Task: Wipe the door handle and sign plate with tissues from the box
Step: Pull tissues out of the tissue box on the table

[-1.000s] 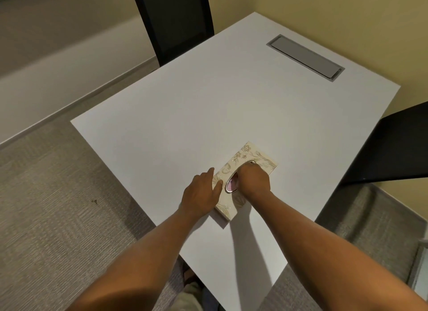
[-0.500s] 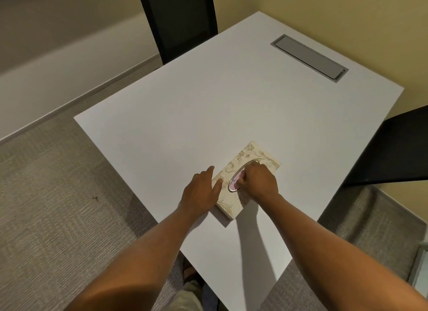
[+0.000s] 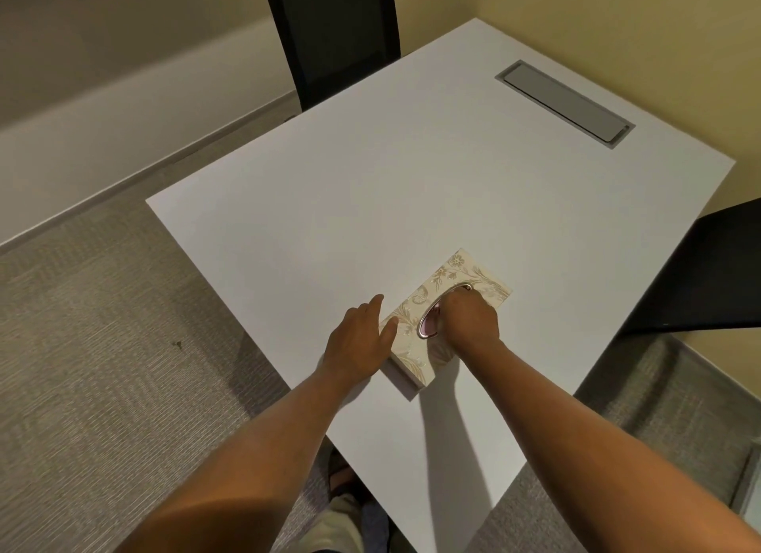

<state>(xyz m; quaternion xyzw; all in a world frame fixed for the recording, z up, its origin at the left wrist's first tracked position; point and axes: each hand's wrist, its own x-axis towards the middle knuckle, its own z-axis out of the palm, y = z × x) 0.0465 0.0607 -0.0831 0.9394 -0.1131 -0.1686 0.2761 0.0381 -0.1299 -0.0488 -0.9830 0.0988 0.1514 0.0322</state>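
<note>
A cream tissue box (image 3: 442, 282) with a gold floral pattern lies on the white table (image 3: 370, 190) near its front right part. An oval metal-rimmed slot (image 3: 430, 326) opens in its top. My left hand (image 3: 358, 340) rests flat against the box's near left side, fingers spread, thumb on the top edge. My right hand (image 3: 469, 322) sits over the slot with its fingertips curled down into it. No tissue shows outside the box. The door handle and sign plate are out of view.
A grey cable hatch (image 3: 564, 101) is set into the table's far right corner. One black chair (image 3: 333, 37) stands behind the table, another (image 3: 708, 272) at its right side. Grey carpet (image 3: 103, 346) and a pale wall base lie to the left.
My right hand's fingers have shifted slightly along the slot toward the box's far end. My left hand has stayed pressed on the box.
</note>
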